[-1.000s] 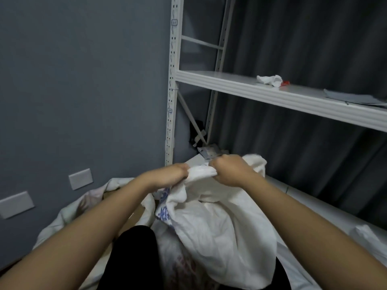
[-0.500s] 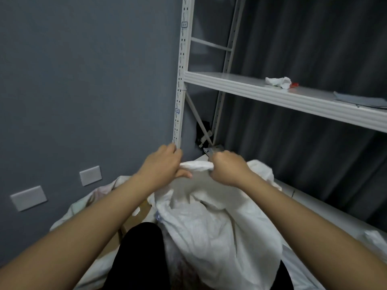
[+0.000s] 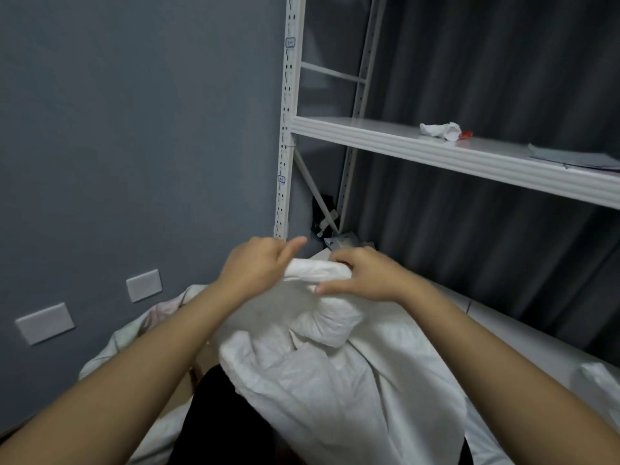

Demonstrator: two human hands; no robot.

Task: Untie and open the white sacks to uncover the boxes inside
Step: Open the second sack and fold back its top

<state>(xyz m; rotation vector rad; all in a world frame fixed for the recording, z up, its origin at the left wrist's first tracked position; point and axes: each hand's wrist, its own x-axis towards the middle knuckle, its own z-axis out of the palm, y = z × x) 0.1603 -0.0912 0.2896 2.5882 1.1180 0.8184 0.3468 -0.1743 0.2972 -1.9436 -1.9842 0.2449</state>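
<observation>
A white woven sack stands in front of me, its top twisted into a thick knot. My left hand grips the bunched top end of the sack from the left, index finger sticking out. My right hand holds the same twisted end from the right, thumb pressed on the fabric. A second white sack lies open behind my left forearm, with brown cardboard showing in it. What the front sack holds is hidden.
A white metal shelving rack stands ahead, with a crumpled white rag and grey sheets on its shelf. A grey wall with two blank plates is at left. Dark curtain behind. Another white sack corner shows at lower right.
Both hands have worked along the sack's twisted top; the knot below them has come into view, and my left index finger has lifted free. My view has shifted a little left.
</observation>
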